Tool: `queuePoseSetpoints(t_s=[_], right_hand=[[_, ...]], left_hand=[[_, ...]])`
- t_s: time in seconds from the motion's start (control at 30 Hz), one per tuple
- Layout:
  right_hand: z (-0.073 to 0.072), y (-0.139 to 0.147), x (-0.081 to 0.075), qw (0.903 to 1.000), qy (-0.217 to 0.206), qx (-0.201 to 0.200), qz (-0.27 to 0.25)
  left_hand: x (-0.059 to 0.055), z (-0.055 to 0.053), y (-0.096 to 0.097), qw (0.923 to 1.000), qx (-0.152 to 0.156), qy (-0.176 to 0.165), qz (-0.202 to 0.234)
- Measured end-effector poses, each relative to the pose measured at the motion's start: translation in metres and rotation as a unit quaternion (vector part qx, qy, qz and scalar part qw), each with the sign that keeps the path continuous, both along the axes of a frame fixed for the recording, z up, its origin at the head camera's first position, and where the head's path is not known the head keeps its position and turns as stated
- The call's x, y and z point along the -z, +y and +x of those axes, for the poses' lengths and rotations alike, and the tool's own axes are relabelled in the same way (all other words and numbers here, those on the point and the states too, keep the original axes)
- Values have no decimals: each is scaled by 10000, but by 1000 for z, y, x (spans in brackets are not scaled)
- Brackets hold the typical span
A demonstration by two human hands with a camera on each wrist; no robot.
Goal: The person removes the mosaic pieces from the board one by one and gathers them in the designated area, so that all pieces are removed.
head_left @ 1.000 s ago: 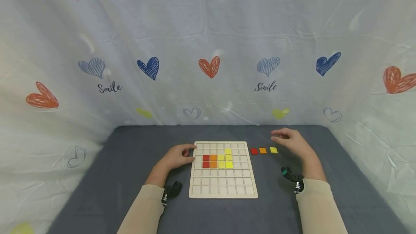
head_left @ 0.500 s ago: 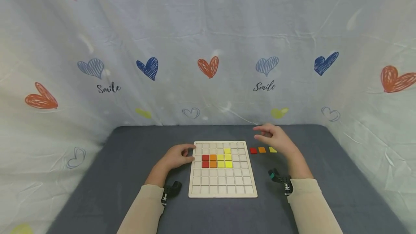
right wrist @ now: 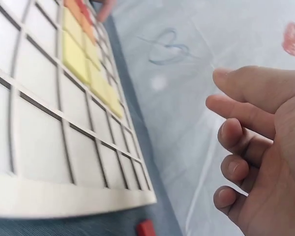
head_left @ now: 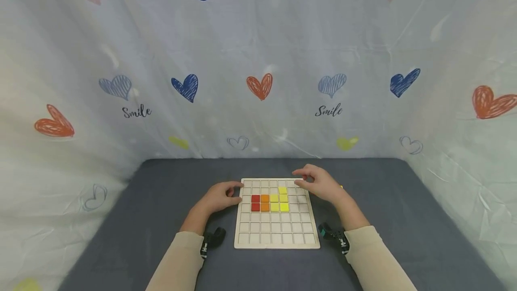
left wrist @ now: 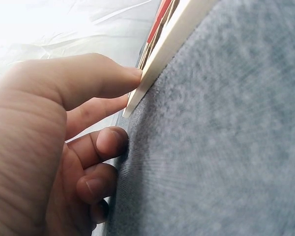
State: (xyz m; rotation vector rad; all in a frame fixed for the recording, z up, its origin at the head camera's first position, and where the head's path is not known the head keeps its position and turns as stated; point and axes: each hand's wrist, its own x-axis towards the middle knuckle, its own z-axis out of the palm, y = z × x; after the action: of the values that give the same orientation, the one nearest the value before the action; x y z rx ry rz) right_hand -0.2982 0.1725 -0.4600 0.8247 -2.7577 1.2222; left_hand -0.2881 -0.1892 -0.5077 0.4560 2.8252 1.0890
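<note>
A pale wooden grid board (head_left: 277, 239) lies on the dark table, with red tiles (head_left: 256, 203), orange tiles (head_left: 265, 203) and yellow tiles (head_left: 284, 207) set in some of its squares. My left hand (head_left: 218, 196) rests at the board's left edge; in the left wrist view its thumb (left wrist: 125, 76) touches the rim. Over the board's far right corner hovers my right hand (head_left: 321, 184), its thumb and index finger apart. The right wrist view shows nothing between that hand's fingers (right wrist: 236, 169), which are loosely bent.
To the right of the board a loose red tile (right wrist: 146, 227) shows in the right wrist view. A loose yellow tile (head_left: 341, 187) peeks out behind the right wrist. A white curtain (head_left: 258, 120) printed with hearts hangs along the table's back edge.
My right hand has moved left from above the loose tiles to the board's far right corner, and its arm now hides most of those tiles. The left hand stays put.
</note>
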Motion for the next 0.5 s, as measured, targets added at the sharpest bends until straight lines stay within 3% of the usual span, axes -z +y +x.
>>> queuePoseSetpoints(t_s=[0.23,0.5], right_hand=[[-2,-19,15,9983,-309,-263,414],[2,-28,28,9964,-617,-202,542]], left_hand=[[2,0,0,9999,-50,46,89],[3,0,-1,10000,23,72,2]])
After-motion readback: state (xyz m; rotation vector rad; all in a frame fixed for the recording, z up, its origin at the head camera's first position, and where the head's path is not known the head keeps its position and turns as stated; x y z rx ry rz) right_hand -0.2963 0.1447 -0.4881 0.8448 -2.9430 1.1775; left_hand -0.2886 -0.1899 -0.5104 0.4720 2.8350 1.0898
